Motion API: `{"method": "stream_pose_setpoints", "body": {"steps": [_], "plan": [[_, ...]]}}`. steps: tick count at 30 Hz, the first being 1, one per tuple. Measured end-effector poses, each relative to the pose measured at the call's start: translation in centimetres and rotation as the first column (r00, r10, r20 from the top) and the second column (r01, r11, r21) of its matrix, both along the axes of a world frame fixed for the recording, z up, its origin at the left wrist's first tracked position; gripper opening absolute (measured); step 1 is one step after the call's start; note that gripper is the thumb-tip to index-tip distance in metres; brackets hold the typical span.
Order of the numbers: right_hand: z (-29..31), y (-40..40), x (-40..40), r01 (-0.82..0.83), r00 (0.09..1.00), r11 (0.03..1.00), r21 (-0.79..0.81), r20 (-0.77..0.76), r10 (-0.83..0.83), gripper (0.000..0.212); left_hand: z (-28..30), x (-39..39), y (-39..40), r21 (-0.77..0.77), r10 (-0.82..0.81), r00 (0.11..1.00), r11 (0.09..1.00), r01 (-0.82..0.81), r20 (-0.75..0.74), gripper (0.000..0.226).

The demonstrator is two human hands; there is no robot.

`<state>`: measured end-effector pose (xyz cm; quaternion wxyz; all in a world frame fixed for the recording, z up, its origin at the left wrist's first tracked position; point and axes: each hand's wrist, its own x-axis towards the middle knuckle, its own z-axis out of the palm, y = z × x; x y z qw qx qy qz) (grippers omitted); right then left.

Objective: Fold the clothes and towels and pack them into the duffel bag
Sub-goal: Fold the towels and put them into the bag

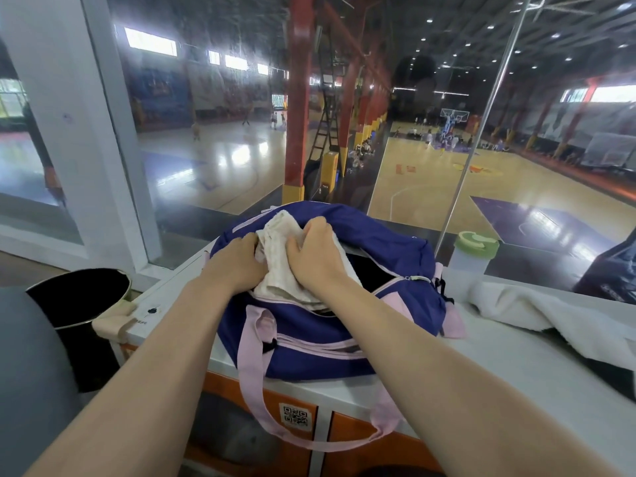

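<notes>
Head view, looking down over both forearms. Left hand (237, 261) and right hand (318, 251) are both clamped on a folded white towel (278, 270), fingers curled into the cloth, pressing it at the open zip mouth of the blue duffel bag (309, 332). Towel sits half in, half out: lower end tucked under the near lip, upper end bulging beyond the knuckles toward the bag's far flap. Dark empty cavity shows just right of the right hand.

Handling judgement: towel is soft, light, limp; it slumps and unfolds if pinched at one corner. Best held as now, palms flat on both sides of the fold, thumbs over the edge, pushed down as one block.

Pink strap (254, 373) hangs below the wrists, clear of the opening. Second white towel (550, 315) lies unfolded on the counter (481, 390), well right of the grip, beside a green-lidded bottle (475, 256).
</notes>
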<state>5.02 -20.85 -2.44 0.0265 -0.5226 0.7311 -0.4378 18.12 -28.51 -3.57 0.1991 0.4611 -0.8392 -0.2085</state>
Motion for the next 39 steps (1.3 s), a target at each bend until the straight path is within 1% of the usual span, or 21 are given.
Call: {"method": "stream_pose_setpoints", "body": {"steps": [2, 4, 5, 6, 8, 9, 10, 11, 12, 13, 15, 16, 18, 20, 24, 28, 30, 33, 35, 37, 39], "plan": [[0.1, 0.3, -0.2, -0.02, 0.986, 0.997, 0.078, -0.164, 0.033, 0.026, -0.2, 0.4, -0.3, -0.03, -0.075, 0.992, 0.997, 0.072, -0.1, 0.024], [0.1, 0.4, -0.7, -0.027, 0.961, 0.99, 0.141, -0.27, 0.065, 0.03, -0.7, 0.8, -0.5, 0.015, -0.124, 0.963, 0.991, 0.132, -0.24, 0.026], [0.0, 0.4, -1.0, -0.034, 0.962, 0.987, 0.158, -0.263, 0.075, 0.031, -1.0, 0.9, -0.5, 0.016, -0.14, 0.948, 0.988, 0.151, -0.285, 0.029], [-0.1, 0.4, -1.4, -0.047, 0.974, 0.985, 0.167, -0.21, 0.082, 0.034, -1.3, 0.9, -0.7, 0.023, -0.15, 0.936, 0.986, 0.166, -0.318, 0.033], [-0.4, 0.4, -2.0, -0.077, 0.991, 0.983, 0.168, -0.095, 0.094, 0.043, -1.6, 0.6, -0.8, -0.016, -0.17, 0.935, 0.985, 0.173, -0.311, 0.034], [-0.5, 0.4, -2.2, -0.093, 0.991, 0.98, 0.178, -0.08, 0.108, 0.044, -1.6, 0.4, -0.9, -0.031, -0.146, 0.944, 0.989, 0.143, -0.294, 0.027], [-0.6, 0.5, -2.3, -0.11, 0.989, 0.975, 0.192, -0.076, 0.127, 0.045, -1.6, 0.1, -0.8, -0.026, -0.106, 0.95, 0.994, 0.103, -0.293, 0.013], [-0.7, 0.5, -2.5, -0.128, 0.988, 0.972, 0.197, -0.057, 0.142, 0.045, -1.5, -0.2, -0.8, -0.007, -0.029, 0.96, 1.0, 0.028, -0.279, 0.01], [-0.7, 0.6, -2.6, -0.144, 0.988, 0.97, 0.194, -0.028, 0.152, 0.045, -1.5, -0.5, -0.9, -0.001, 0.035, 0.964, 0.999, -0.036, -0.264, 0.019], [-0.7, 0.5, -2.7, -0.149, 0.988, 0.972, 0.184, -0.004, 0.152, 0.044, -1.6, -0.5, -1.2, -0.005, 0.071, 0.966, 0.997, -0.075, -0.249, 0.022], [-0.8, 0.4, -3.0, -0.141, 0.99, 0.977, 0.16, 0.019, 0.14, 0.043, -2.1, -0.5, -1.6, -0.049, 0.105, 0.968, 0.992, -0.119, -0.227, 0.013], [-0.9, 0.4, -3.0, -0.137, 0.991, 0.979, 0.152, 0.025, 0.135, 0.042, -2.4, -0.3, -2.1, -0.068, 0.126, 0.971, 0.988, -0.142, -0.203, 0.012], [-0.9, 0.4, -3.0, -0.138, 0.99, 0.979, 0.147, 0.035, 0.135, 0.043, -2.9, -0.1, -2.4, -0.073, 0.112, 0.981, 0.989, -0.125, -0.157, 0.018], [-0.8, 0.4, -3.0, -0.148, 0.989, 0.977, 0.152, 0.031, 0.145, 0.044, -2.8, 0.2, -2.5, -0.051, 0.075, 0.988, 0.995, -0.083, -0.134, 0.012], [-0.8, 0.7, -3.0, -0.157, 0.987, 0.975, 0.155, 0.049, 0.151, 0.044, -1.7, 1.1, -2.4, 0.002, -0.014, 0.996, 1.0, 0.014, -0.092, 0.019], [-0.7, 0.9, -2.7, -0.16, 0.987, 0.969, 0.189, 0.03, 0.157, 0.046, -0.6, 0.8, -2.6, -0.001, -0.038, 0.999, 0.999, 0.038, -0.008, 0.014], [-0.7, 1.0, -2.7, -0.16, 0.987, 0.968, 0.196, 0.019, 0.159, 0.047, -0.4, 0.6, -2.7, -0.061, 0.004, 1.0, 0.998, -0.003, 0.015, 0.01], [-0.8, 1.1, -2.7, -0.161, 0.987, 0.968, 0.191, 0.014, 0.161, 0.047, -1.4, 0.5, -2.4, -0.275, 0.083, 0.995, 0.959, -0.064, 0.06, 0.019], [-0.9, 1.1, -2.8, -0.165, 0.986, 0.969, 0.184, 0.025, 0.163, 0.046, -1.9, 0.3, -1.9, -0.394, 0.091, 0.986, 0.919, -0.028, 0.143, 0.021], [-0.9, 1.1, -2.8, -0.174, 0.984, 0.97, 0.169, 0.058, 0.167, 0.045, -1.6, -0.2, -1.6, -0.431, 0.095, 0.965, 0.902, 0.02, 0.244, 0.019], [-0.9, 1.1, -2.8, -0.183, 0.982, 0.97, 0.158, 0.073, 0.174, 0.045, -1.1, -0.5, -1.6, -0.382, 0.124, 0.955, 0.924, -0.012, 0.268, 0.017]]}}
